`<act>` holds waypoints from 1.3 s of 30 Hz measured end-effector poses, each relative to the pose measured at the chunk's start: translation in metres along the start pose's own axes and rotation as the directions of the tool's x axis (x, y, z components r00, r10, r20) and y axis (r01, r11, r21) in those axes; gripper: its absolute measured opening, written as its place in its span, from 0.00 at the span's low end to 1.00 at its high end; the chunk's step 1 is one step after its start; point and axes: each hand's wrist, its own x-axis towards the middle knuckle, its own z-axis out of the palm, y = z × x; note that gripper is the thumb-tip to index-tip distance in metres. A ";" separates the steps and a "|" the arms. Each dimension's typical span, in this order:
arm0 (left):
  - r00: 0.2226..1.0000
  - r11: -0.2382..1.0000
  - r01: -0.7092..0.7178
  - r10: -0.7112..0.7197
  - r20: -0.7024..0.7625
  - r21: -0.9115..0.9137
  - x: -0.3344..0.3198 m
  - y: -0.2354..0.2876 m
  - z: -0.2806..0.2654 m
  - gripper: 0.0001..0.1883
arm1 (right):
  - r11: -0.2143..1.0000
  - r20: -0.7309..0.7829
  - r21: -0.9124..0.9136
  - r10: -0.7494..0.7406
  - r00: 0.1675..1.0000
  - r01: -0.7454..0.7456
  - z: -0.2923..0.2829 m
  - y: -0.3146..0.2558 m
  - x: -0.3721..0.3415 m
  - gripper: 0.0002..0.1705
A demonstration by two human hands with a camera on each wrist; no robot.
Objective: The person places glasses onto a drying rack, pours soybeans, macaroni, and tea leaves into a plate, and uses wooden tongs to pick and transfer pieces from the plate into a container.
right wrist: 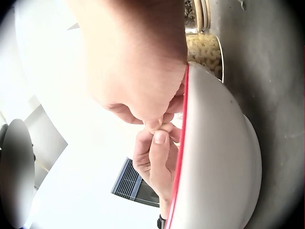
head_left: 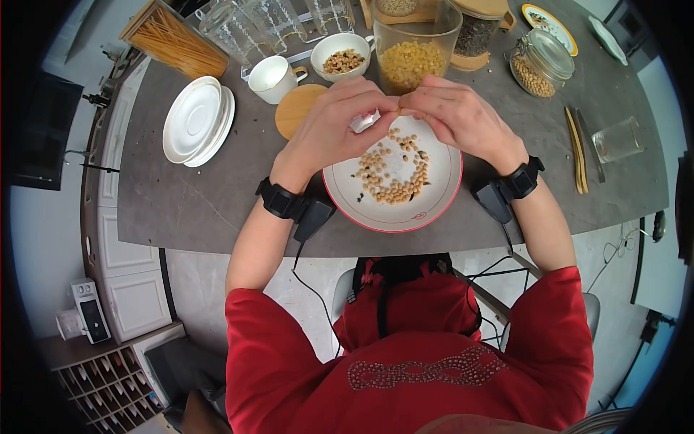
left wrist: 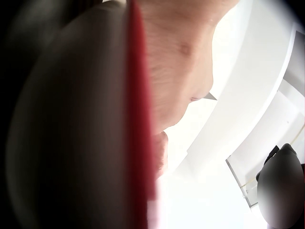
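Over the far rim of a red-rimmed white bowl point(head_left: 347, 206), both hands meet at their fingertips. Soybean-like pale beans point(head_left: 394, 194) and a few dark flakes point(head_left: 360, 197) lie in the bowl. My left hand point(head_left: 336, 123) has a crumpled white piece of paper point(head_left: 366, 121) within its curled fingers. The thumb and fingers of my right hand point(head_left: 470, 119) pinch a small tan thing point(right wrist: 165, 127) against the left fingertips; its kind is hidden by the fingers. In the left wrist view, the bowl's red rim point(left wrist: 138, 119) blocks much of the left hand point(left wrist: 176, 57).
Behind the hands stand a glass container of macaroni point(head_left: 412, 65), a cup with beans point(head_left: 343, 61), a white cup point(head_left: 273, 79) and a wooden lid point(head_left: 296, 110). Stacked plates point(head_left: 191, 123) sit left. To the right are a bean jar point(head_left: 538, 65) and a drinking glass point(head_left: 618, 141).
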 end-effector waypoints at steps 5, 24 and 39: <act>0.999 0.995 -0.048 0.048 0.005 0.086 0.003 0.003 0.001 0.10 | 1.000 0.008 -0.020 -0.024 1.000 0.024 0.003 0.005 -0.002 0.16; 0.979 0.974 0.105 -0.066 -0.191 0.199 0.001 -0.008 -0.014 0.03 | 0.997 0.052 -0.031 -0.074 0.996 0.076 -0.003 -0.008 0.007 0.08; 0.952 0.932 0.218 -0.136 -0.275 0.291 -0.005 -0.027 -0.018 0.02 | 0.898 -0.370 0.140 0.439 0.819 -0.418 0.008 0.023 -0.002 0.57</act>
